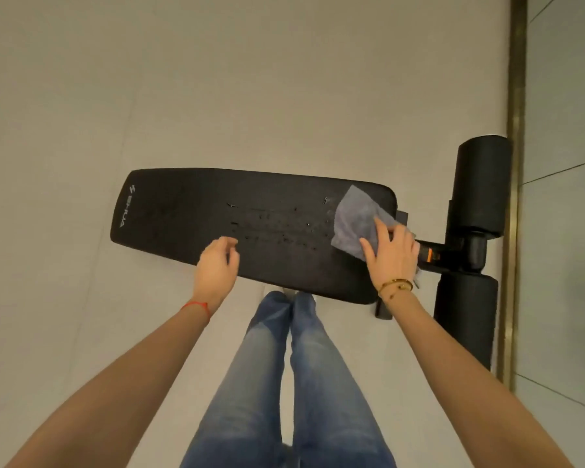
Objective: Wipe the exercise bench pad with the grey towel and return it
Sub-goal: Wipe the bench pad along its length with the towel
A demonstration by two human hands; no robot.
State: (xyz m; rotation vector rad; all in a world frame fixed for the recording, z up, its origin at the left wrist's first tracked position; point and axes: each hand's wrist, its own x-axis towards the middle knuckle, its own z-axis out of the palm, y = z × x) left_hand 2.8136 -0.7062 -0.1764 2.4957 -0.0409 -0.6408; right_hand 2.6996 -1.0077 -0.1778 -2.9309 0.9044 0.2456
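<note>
A grey towel is pressed onto the right end of a black bench pad by the right hand.

The towel is laid flat over the pad's right end, one corner pointing toward the far edge, and it is covered in part by the right hand, whose fingers are seen straight and spread upon the cloth. The left hand is held over the pad's near edge with fingers loosely curled and nothing gripped; whether the pad is touched cannot be told. Shiny droplets are scattered across the pad's middle. Two black foam rollers are mounted beyond the pad's right end, beside a brass floor strip.
</note>
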